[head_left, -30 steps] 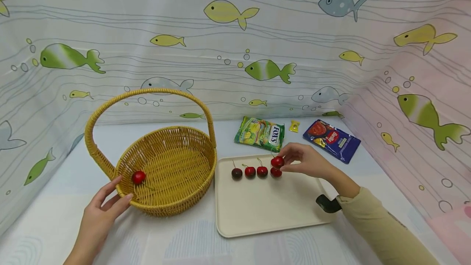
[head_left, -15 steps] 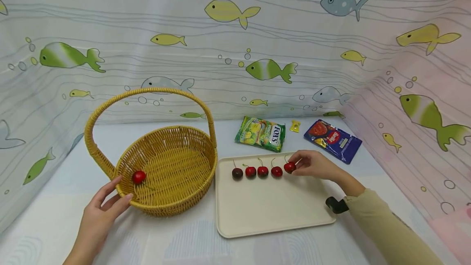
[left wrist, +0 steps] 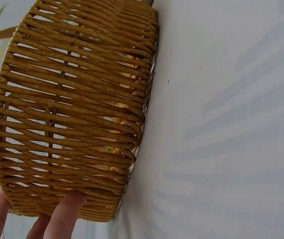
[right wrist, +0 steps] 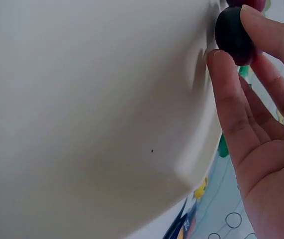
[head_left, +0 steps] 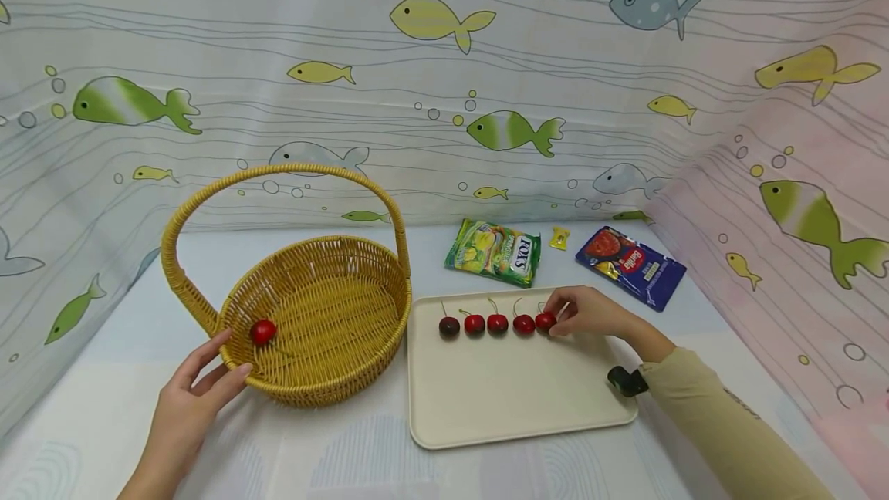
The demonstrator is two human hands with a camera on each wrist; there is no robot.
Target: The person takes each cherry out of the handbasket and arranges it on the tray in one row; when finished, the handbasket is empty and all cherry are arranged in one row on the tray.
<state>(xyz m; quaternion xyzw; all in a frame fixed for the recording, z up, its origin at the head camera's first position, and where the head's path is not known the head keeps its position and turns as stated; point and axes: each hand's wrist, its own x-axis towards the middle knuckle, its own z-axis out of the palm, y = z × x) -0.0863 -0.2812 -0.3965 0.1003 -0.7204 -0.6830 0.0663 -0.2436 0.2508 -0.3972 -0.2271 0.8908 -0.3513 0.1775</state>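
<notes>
At the right end of a row of cherries (head_left: 497, 324) on the beige tray (head_left: 514, 392), my right hand (head_left: 590, 312) pinches a cherry (head_left: 545, 322) between thumb and fingers. In the right wrist view that cherry (right wrist: 231, 35) looks dark, with the fingertips at its sides close to the tray. My left hand (head_left: 190, 396) holds the yellow wicker basket (head_left: 312, 393) at its left front, thumb and forefinger at the rim. The left wrist view shows fingers (left wrist: 64, 214) against its woven wall. Inside the basket, at the left, lies one red cherry (head_left: 262, 332).
Behind the tray lie a green FOX'S candy bag (head_left: 495, 251), a small yellow wrapped candy (head_left: 559, 238) and a blue Barilla pouch (head_left: 630, 265). The basket's tall handle (head_left: 285, 170) arches over it. A fish-print curtain (head_left: 417, 99) hangs behind.
My right hand has brought the cherry from above the row to its right end and shifted it slightly left, close beside its neighbour. The left hand and basket stay put.
</notes>
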